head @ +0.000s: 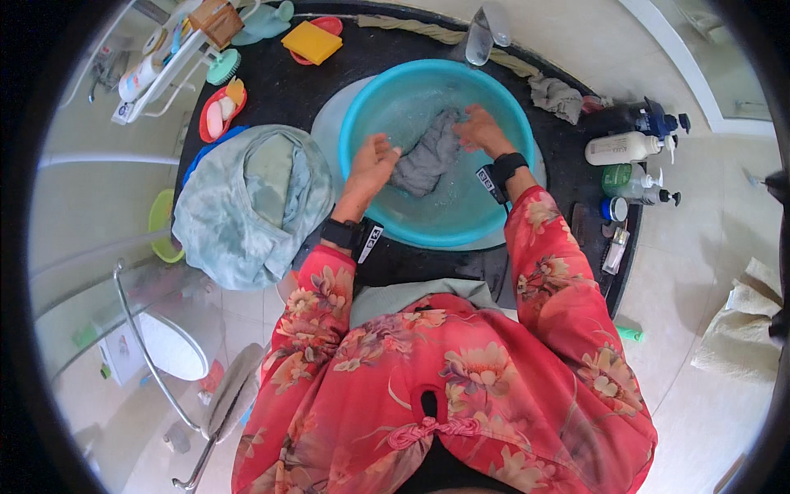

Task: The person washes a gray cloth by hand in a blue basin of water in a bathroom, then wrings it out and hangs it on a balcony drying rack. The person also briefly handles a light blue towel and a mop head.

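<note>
A round turquoise plastic basin point(436, 64) holds water, and a wet grey cloth point(427, 157) lies bunched in its middle. At the cloth's left side is my left hand point(374, 162), fingers apart and the thumb close to the fabric. My right hand point(482, 133) hovers over the right half of the basin, its loosely bent fingers beside the cloth's upper right end. Whether the fingertips touch the fabric is hard to tell. Neither hand appears to grip it. A metal faucet point(479, 46) rises behind the basin's far rim.
Left of the basin, a pale green tie-dyed garment point(207, 204) is heaped on the black countertop point(281, 92). Farther back are a red soap dish point(203, 126) and a yellow sponge point(311, 42). Several pump bottles point(617, 149) line the right edge, near a crumpled grey rag point(555, 97).
</note>
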The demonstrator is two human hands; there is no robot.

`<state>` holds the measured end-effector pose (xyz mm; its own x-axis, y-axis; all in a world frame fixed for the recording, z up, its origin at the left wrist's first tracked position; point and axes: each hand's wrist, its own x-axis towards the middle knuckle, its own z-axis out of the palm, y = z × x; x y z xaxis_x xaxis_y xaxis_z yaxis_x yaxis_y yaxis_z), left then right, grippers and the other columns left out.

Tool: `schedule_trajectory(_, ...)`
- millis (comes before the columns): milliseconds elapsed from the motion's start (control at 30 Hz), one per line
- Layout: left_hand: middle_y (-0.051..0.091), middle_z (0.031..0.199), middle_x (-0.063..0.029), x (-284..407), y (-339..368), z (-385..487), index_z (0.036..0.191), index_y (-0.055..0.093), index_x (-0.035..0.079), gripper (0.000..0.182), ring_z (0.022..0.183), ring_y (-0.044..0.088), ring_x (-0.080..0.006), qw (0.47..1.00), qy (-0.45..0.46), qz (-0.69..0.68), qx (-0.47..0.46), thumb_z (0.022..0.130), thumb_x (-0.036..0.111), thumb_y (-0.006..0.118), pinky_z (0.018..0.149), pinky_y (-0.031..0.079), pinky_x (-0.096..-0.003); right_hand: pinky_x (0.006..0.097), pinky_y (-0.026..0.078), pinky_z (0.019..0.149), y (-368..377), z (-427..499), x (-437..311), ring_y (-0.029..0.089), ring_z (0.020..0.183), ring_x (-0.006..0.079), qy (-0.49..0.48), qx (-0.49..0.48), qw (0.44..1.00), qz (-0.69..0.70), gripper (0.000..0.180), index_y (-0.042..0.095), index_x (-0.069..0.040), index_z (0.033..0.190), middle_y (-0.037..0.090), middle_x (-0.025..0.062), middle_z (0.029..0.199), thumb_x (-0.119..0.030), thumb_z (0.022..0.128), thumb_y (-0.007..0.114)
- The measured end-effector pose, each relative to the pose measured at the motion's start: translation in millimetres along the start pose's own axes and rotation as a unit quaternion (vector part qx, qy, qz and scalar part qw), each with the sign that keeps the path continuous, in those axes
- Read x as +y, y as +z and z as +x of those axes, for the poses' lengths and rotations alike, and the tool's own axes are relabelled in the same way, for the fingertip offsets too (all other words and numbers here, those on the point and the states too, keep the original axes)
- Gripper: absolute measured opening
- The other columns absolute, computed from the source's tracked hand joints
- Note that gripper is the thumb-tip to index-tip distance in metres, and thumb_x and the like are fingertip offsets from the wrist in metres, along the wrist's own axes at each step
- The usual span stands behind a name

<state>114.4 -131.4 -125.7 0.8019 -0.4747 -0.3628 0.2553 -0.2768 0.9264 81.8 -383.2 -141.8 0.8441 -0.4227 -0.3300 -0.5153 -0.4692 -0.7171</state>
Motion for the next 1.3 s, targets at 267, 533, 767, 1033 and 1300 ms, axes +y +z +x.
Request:
schedule_trajectory(267,0.057,0.118,-0.0132,7,-15,-27,0.123,0.05,-0.001,0.044,0.111,0.053,-0.0198,0.995,-0.012,-0.084,0.049,0.088,0.023,0.063,0.096,0.04,-0.0314,0.0432,0.049,0.082,86,-30,14,0.061,0.095,0.0374,-0.144,-0.089,0.908,-0.383,0.029,0.064,-0.003,0.097,0.064,0.0208,0.1,-0.02,0.073,0.061)
schedule_trajectory(533,0.053,0.123,-0.0175,7,-22,-28,0.123,0.048,-0.002,0.048,0.112,0.053,-0.024,0.992,-0.016,-0.1,0.069,0.087,0.024,0.064,0.093,0.042,-0.0327,0.0438,0.048,0.072,-10,-42,-67,0.061,0.084,0.0357,-0.216,-0.095,0.964,-0.124,0.026,0.061,-0.001,0.091,0.063,0.0217,0.087,-0.018,0.071,0.061)
schedule_trajectory(767,0.05,0.127,-0.0188,12,-9,-30,0.126,0.045,-0.002,0.051,0.116,0.05,-0.0251,0.986,-0.026,-0.123,0.111,0.086,0.024,0.064,0.095,0.041,-0.0341,0.0422,0.048,0.076,-16,-56,-71,0.061,0.091,0.0355,-0.196,-0.098,0.971,-0.092,0.065,0.037,-0.007,0.131,0.062,0.0208,0.089,-0.011,0.073,0.066)
schedule_trajectory(1033,0.04,0.136,-0.0136,-4,12,-30,0.135,0.037,0.004,0.065,0.12,0.043,-0.026,0.975,-0.119,-0.161,0.091,0.086,0.035,0.064,0.088,0.045,-0.0433,0.0478,0.043,0.095,81,-39,-4,0.047,0.111,0.0507,-0.084,-0.103,0.929,-0.344,0.061,0.038,-0.013,0.134,0.028,0.0226,0.138,-0.007,0.077,0.06)
schedule_trajectory(1300,0.038,0.133,-0.0151,1,31,10,0.139,0.025,0.005,0.072,0.118,0.044,-0.0331,0.912,-0.156,-0.377,0.045,0.086,0.036,0.063,0.089,0.047,-0.0502,0.0426,0.045,0.084,28,-51,-48,0.054,0.099,0.0374,-0.23,-0.101,0.968,0.001,0.037,0.054,-0.001,0.11,0.053,0.0224,0.109,-0.008,0.074,0.055)
